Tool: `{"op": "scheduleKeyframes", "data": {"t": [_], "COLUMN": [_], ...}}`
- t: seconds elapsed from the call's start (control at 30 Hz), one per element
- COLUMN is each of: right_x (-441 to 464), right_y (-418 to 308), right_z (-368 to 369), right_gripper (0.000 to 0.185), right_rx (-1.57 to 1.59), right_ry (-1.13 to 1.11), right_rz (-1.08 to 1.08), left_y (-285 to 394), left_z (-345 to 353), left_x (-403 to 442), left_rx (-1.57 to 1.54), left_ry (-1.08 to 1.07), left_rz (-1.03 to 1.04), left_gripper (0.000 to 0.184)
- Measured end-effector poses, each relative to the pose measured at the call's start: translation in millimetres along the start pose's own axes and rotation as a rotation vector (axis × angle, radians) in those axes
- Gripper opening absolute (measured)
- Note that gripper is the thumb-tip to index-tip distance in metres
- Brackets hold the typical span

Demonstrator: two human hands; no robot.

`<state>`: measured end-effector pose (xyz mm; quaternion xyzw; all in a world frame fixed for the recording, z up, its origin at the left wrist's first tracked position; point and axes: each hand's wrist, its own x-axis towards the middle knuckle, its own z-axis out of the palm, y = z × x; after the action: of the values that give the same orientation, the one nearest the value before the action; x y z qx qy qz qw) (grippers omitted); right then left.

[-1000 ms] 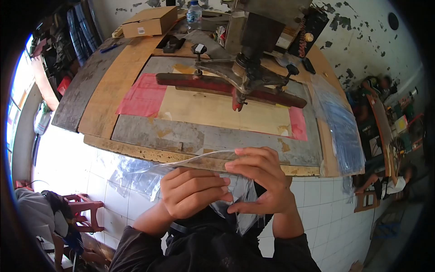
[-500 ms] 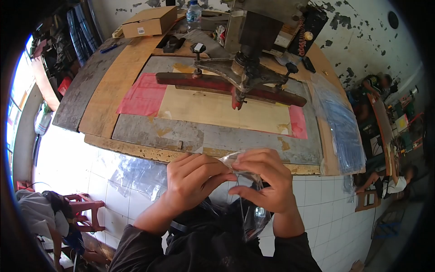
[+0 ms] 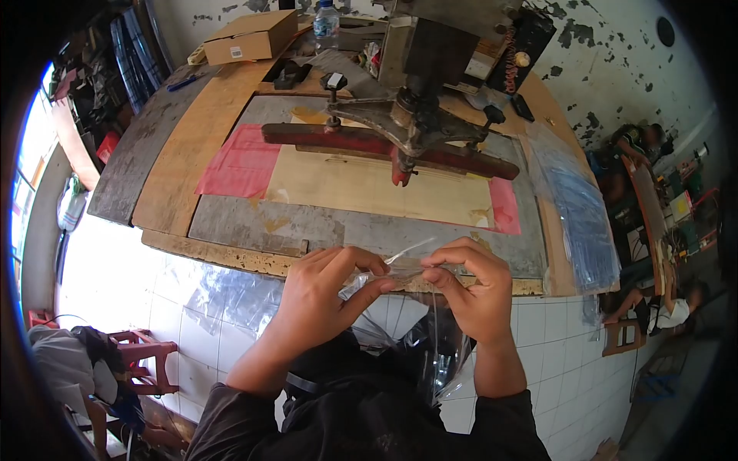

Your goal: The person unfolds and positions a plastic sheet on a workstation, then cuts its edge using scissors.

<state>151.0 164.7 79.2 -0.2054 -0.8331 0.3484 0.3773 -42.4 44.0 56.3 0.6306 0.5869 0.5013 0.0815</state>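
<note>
Transparent plastic film, glossy, creased, drooping | left fingers: pinching its upper part | right fingers: likewise pinching it

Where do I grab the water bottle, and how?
I'd wrap one hand around the middle of the water bottle, coming from the side of the table nearest the person. It stands upright and looks round, so fingers should curl around it nicely. The cardboard box is close on its left, so that side looks tighter.
</note>
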Motion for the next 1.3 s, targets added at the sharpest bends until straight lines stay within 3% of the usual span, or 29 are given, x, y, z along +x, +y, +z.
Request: {"op": "scheduleKeyframes", "data": {"t": [0.43,0.87,1.07,1.2,1.3], "right_x": [4,3,-5,-13,-18], "right_y": [1,6,50,84,99], "right_z": [-12,-15,-23,-22,-17], "right_gripper": [0.013,0.009,0.011,0.011,0.012], "right_rx": [-0.060,-0.041,0.158,0.203,0.242], "right_ry": [0.010,0.020,0.264,0.332,0.369], "right_rz": [-0.004,-0.019,-0.028,-0.086,-0.055], "left_y": [-6,-3,-6,-21,-40], "left_z": [7,11,-8,-18,-27], "left_x": [0,1,2,11,33], "left_rx": [0.086,0.163,0.358,0.470,0.624], "left_ry": [0.011,0.086,0.093,0.022,-0.043], "left_rz": [0.030,0.136,0.022,0.101,0.422], "left_gripper": [0.010,0.016,0.018,0.019,0.017]}}
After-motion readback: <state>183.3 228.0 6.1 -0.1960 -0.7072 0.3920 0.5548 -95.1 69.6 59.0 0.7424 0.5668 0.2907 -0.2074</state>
